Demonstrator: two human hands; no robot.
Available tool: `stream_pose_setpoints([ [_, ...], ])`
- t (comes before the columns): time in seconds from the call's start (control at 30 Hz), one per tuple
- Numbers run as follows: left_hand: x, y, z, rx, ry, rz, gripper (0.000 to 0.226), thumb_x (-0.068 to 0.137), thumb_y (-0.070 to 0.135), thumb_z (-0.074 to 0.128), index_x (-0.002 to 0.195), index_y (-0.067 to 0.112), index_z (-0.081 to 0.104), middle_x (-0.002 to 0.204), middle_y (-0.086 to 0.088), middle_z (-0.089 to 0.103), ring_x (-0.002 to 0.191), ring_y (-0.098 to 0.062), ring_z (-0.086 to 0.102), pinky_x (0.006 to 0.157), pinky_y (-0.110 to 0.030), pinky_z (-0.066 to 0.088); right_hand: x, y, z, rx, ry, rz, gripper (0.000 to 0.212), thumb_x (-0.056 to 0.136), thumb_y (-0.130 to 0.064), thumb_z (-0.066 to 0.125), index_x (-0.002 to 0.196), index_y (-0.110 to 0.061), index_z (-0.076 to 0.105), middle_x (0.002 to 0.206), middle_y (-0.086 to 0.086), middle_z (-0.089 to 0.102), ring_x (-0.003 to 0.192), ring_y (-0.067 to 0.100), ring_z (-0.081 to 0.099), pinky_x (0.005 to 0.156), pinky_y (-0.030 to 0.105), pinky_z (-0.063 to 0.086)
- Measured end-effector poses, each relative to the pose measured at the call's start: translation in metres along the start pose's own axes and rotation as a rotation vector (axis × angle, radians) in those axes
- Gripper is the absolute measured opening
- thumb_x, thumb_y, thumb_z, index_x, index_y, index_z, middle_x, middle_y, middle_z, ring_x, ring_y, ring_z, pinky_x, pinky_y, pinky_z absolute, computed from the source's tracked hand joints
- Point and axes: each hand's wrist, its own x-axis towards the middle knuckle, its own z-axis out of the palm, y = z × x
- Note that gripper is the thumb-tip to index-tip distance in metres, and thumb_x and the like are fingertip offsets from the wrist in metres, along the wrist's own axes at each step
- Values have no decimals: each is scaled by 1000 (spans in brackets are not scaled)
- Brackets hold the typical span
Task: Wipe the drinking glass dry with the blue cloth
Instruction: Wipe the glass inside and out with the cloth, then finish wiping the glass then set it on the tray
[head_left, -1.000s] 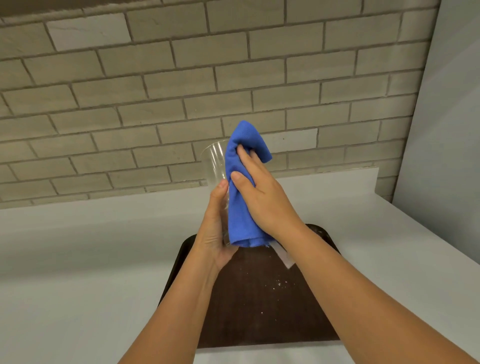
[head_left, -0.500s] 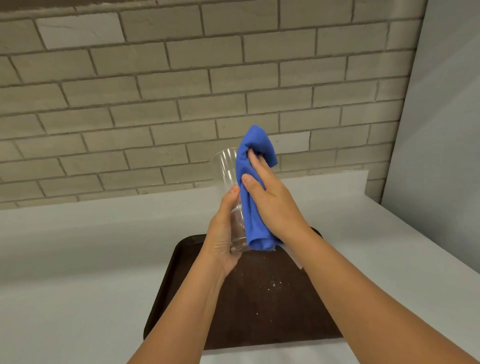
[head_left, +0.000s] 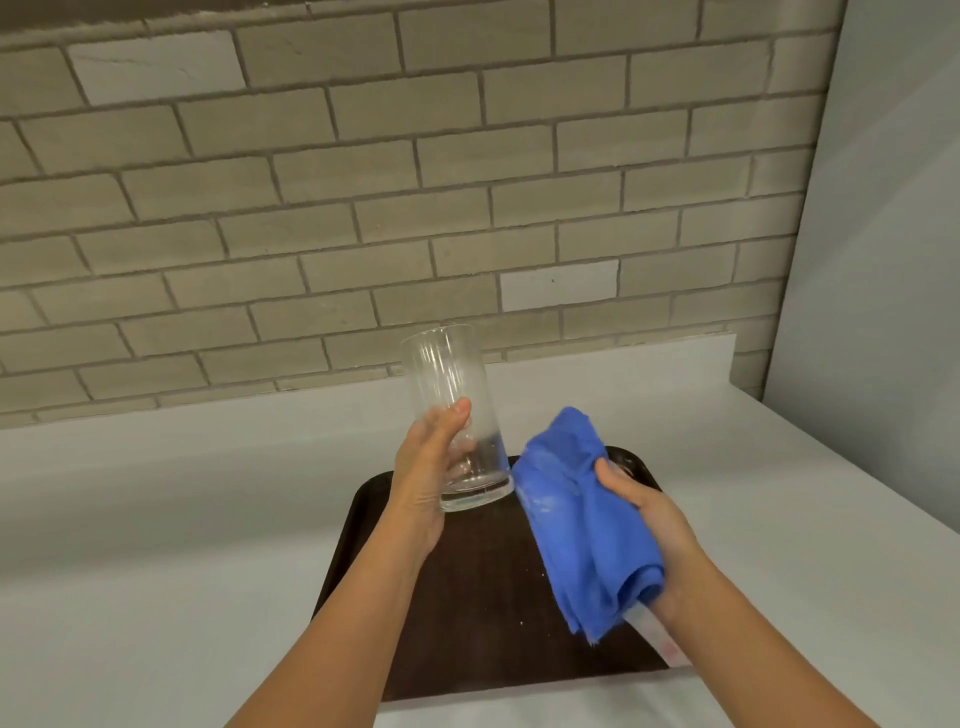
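Observation:
A tall clear drinking glass (head_left: 451, 384) is held upright, tilted slightly left, above the far edge of the tray. My left hand (head_left: 426, 478) grips its lower half, thumb on the near side. The bunched blue cloth (head_left: 576, 509) hangs to the right of the glass, just apart from its base. My right hand (head_left: 644, 525) clutches the cloth from the right side, with a white label sticking out below it.
A dark brown tray (head_left: 467, 613) lies on the white counter (head_left: 156, 545) under both hands, with a few crumbs on it. A brick wall (head_left: 363, 208) rises behind the counter, and a grey panel (head_left: 883, 260) closes the right side.
My right hand has pulled the cloth off the glass, down and to the right. The glass is now uncovered in my left hand.

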Motion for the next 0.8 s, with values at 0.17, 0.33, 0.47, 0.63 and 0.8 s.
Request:
stream_pose_setpoints([
  [0.17,5,-14,-4,212,10,88,61,71,25,75,125,24,46,121,0,58,112,-19,56,90,-29,45,7,-6,-15,114,128,-60,39,92,-29,42,71,-9,68,50,6,70,45,18,67,38,23,52],
  [0.33,4,-28,-4,217,-37,40,64,71,16,76,127,19,45,114,1,60,107,-15,56,83,-24,47,6,-14,-20,139,119,-140,30,92,-30,41,81,-10,61,49,2,69,44,15,66,37,19,49],
  [0.47,4,-29,-1,53,-57,-48,65,71,21,74,129,17,44,104,5,60,96,-13,58,80,-27,47,9,2,-17,-66,76,-217,27,92,-27,43,112,-19,59,94,4,73,83,19,69,72,34,57],
  [0.63,-4,-22,14,-7,-185,-68,86,55,42,77,125,0,50,105,-10,63,88,-18,63,69,-28,51,17,39,22,-797,0,-584,47,95,-20,37,128,-46,17,145,-21,16,137,-2,18,110,10,19],
  [0.8,-6,-9,15,-7,-320,-66,50,66,45,63,103,12,63,98,-5,70,88,-20,68,73,-33,56,45,-7,47,-654,59,-528,43,95,-27,34,138,-32,30,122,-13,44,110,4,49,93,16,41],
])
